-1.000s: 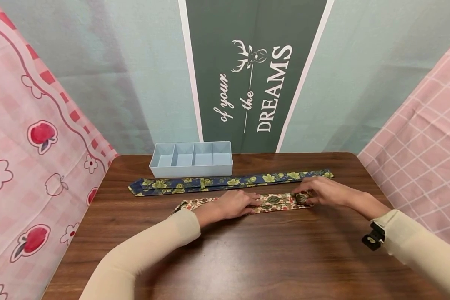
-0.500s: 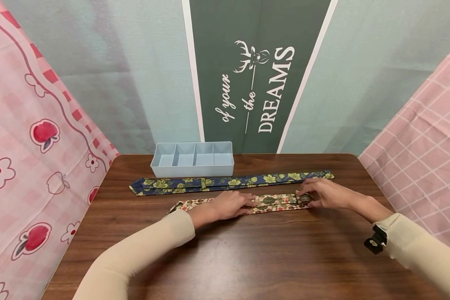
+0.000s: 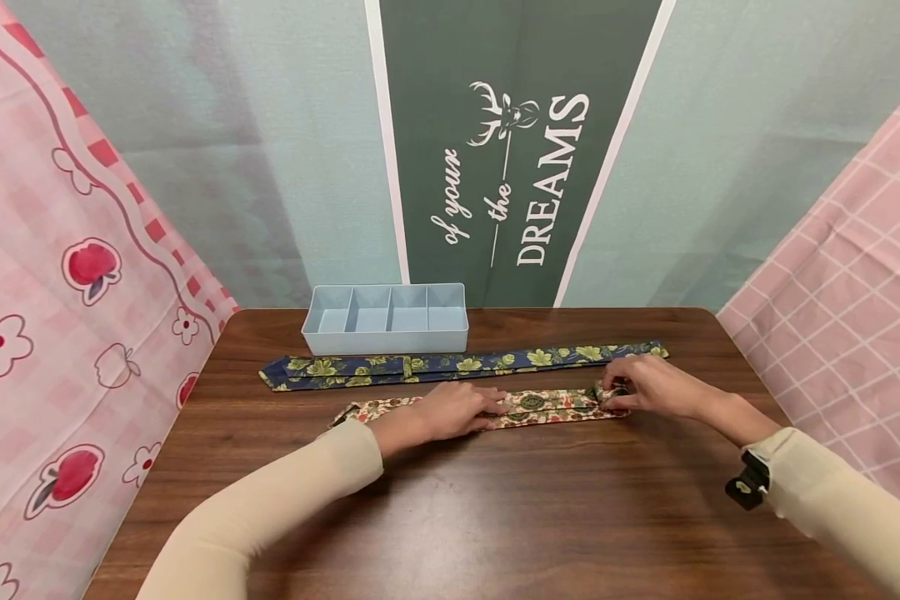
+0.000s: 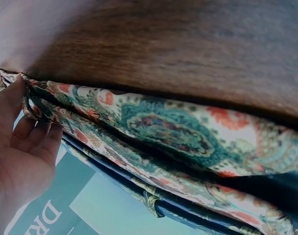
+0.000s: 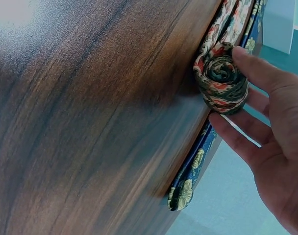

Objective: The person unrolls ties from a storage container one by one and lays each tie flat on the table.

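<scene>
A cream necktie (image 3: 547, 403) with red and green patterning lies lengthwise across the table, its right end wound into a coil. In the right wrist view that coil (image 5: 221, 78) shows a tight spiral, and my right hand (image 3: 656, 386) grips it between thumb and fingertips. My left hand (image 3: 457, 408) is on the necktie's middle; in the left wrist view the thumb (image 4: 14, 93) and curled fingers (image 4: 38, 139) pinch its two edges. Beyond it, a navy necktie (image 3: 495, 361) with yellow-green flowers lies folded lengthwise, its right end close behind my right hand.
A pale blue box (image 3: 386, 342) with several compartments stands at the table's back edge, left of centre, behind the navy necktie. Brown wooden tabletop (image 3: 525, 508) extends toward me. Fabric curtains (image 3: 285, 167) hang behind and on both sides.
The cream necktie and my left hand have shifted slightly left. The coil has turned under my right fingers, which have moved slightly right. The navy necktie and box stay put.
</scene>
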Motion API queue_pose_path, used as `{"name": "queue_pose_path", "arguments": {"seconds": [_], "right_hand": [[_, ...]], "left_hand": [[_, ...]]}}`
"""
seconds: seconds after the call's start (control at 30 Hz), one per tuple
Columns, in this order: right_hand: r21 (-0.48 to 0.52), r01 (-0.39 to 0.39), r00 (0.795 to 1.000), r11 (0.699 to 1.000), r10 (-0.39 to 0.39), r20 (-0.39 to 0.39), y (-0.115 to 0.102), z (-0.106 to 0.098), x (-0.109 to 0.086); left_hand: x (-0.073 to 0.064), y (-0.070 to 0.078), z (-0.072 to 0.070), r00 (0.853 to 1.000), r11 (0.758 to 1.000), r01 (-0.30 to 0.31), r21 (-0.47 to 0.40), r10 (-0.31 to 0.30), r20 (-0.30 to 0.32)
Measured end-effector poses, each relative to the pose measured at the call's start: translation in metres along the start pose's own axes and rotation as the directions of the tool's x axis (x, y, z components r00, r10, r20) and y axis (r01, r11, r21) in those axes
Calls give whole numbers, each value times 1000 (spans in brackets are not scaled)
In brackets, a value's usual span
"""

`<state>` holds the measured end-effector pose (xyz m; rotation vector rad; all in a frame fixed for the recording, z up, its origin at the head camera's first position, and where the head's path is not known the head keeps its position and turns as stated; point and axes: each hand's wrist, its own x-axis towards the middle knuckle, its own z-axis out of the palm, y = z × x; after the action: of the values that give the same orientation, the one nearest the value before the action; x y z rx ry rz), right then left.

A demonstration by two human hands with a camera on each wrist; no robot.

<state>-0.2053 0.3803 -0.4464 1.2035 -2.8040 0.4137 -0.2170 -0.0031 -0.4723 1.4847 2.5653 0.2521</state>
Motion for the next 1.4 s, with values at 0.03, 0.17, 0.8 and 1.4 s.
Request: {"name": "queue_pose_path", "arguments": {"seconds": [0.03, 0.17, 0.8, 1.4], "right_hand": [[-2, 2, 1000, 1000, -2, 6, 0, 0, 0], [-1, 25, 999, 1000, -25, 34, 0, -3, 0], [20, 99, 992, 995, -100, 80, 7, -8, -2], [40, 63, 998, 997, -65, 24, 15, 1, -17]], "left_hand": [[-1, 0, 0, 1000, 1000, -1, 1, 1, 1], [-4, -1, -1, 1000, 1000, -3, 2, 3, -1], [-19, -15, -3, 1000, 999, 12, -30, -12, -16], [-29, -20, -5, 1000, 999, 6, -48, -6, -13]]}}
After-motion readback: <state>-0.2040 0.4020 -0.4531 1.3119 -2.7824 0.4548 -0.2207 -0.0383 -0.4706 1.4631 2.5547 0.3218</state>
